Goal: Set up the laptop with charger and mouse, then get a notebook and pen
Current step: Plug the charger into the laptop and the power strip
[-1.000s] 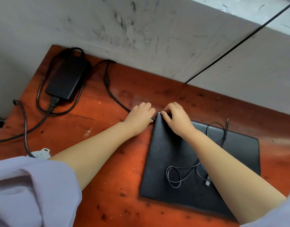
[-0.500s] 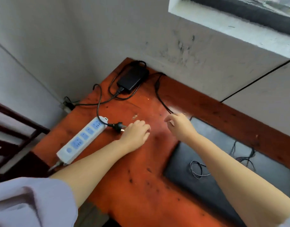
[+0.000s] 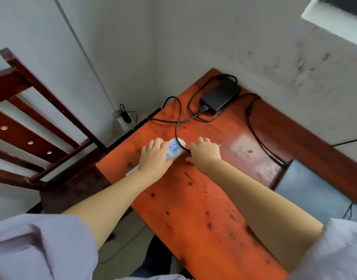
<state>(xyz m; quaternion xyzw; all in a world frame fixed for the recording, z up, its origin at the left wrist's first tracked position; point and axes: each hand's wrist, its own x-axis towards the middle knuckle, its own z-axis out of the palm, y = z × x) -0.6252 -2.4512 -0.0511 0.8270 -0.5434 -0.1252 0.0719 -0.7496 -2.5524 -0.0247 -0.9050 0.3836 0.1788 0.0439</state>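
A white power strip (image 3: 175, 148) with blue sockets lies near the left edge of the red wooden table (image 3: 203, 199). My left hand (image 3: 155, 156) lies over the strip, fingers curled round it. Just right of the strip, my right hand (image 3: 204, 152) grips the end of the charger's black mains cable (image 3: 177, 122); the plug itself is hidden under the fingers. The black charger brick (image 3: 221, 97) sits in the table's far corner. Its other lead (image 3: 254, 130) runs to the closed black laptop (image 3: 314, 186) at the right edge. A thin mouse cable (image 3: 348, 211) lies on the laptop's lid.
A dark wooden chair (image 3: 32, 128) stands left of the table. A wall socket (image 3: 123, 118) with a plug in it sits low in the room's corner. Grey walls close in behind the table, and a window ledge (image 3: 335, 23) juts out at the top right.
Both hands left the laptop's corner and moved left to the power strip. My left hand now covers the strip and my right hand has taken the cable's plug end. The view swung left.
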